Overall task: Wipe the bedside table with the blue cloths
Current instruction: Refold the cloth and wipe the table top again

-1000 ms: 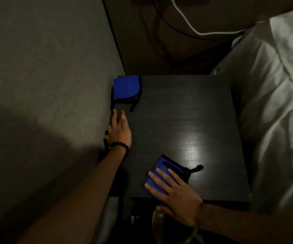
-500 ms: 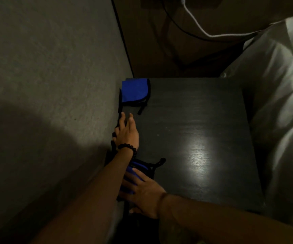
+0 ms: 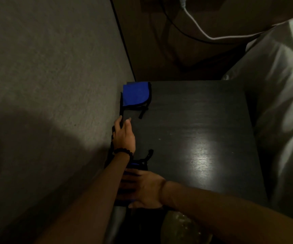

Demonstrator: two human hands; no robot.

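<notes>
A dark wooden bedside table point(image 3: 195, 131) fills the middle of the head view. A folded blue cloth point(image 3: 136, 95) with black edging lies at its far left corner. My left hand point(image 3: 124, 133), with a bead bracelet on the wrist, rests flat along the table's left edge, fingers straight, just short of that cloth. My right hand point(image 3: 140, 188) presses flat on a second blue cloth point(image 3: 137, 164) at the near left corner. That cloth is mostly hidden under my hand and left forearm; only a blue sliver and its black loop show.
A grey wall point(image 3: 45, 85) runs along the table's left side. White bedding point(image 3: 282, 111) borders the right side. A white cable point(image 3: 202, 32) and a black cable hang behind the table. A pale rounded object point(image 3: 182, 226) sits below the front edge.
My right hand slid the second cloth from the near middle of the table to the near left corner, under my left forearm. My left hand stayed along the left edge.
</notes>
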